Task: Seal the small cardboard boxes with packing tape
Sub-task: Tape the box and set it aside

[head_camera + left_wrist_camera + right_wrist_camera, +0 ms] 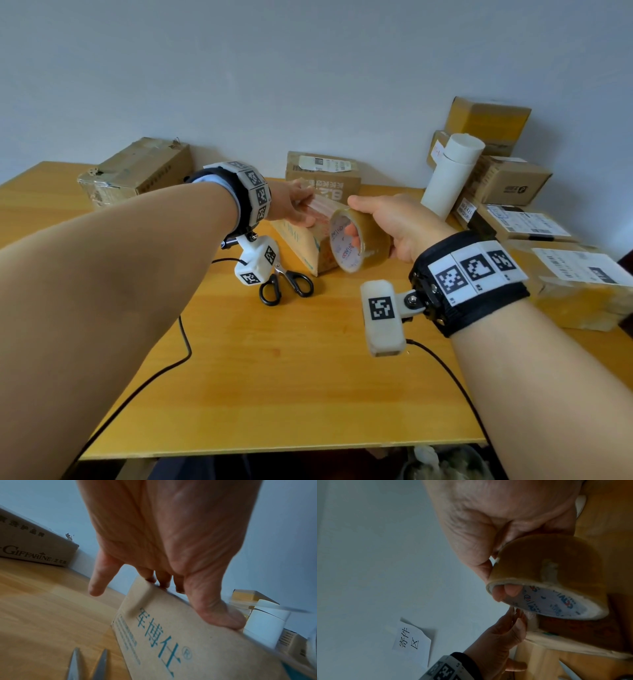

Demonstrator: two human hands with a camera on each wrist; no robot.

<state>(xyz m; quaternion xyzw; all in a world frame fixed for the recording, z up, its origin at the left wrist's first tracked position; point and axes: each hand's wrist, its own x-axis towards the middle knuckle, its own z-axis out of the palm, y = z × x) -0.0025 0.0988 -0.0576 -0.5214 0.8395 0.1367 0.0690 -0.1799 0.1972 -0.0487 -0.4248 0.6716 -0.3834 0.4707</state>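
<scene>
On the surface (274,359): we see a small cardboard box (301,245) at centre, its side printed in teal characters.
Left hand (291,205): we see it laid on top of the box, fingers (150,577) fairly straight along the upper edge, thumb (221,614) pressing the near rim; the little finger is lifted off.
Right hand (397,222): we see it gripping a roll of tape (359,240), one finger through the core, the rest curled round the outside.
Tape: we see the roll just beside the box's right end, with a clear strip (325,205) running from it to the left hand on the box top.
Scissors (287,284): we find them flat on the surface, near the box, blades parted.
Background: we note more boxes (507,185) stacked at right, a white tube (452,174) leaning among them, and a long box (137,171) at left against the wall.
</scene>
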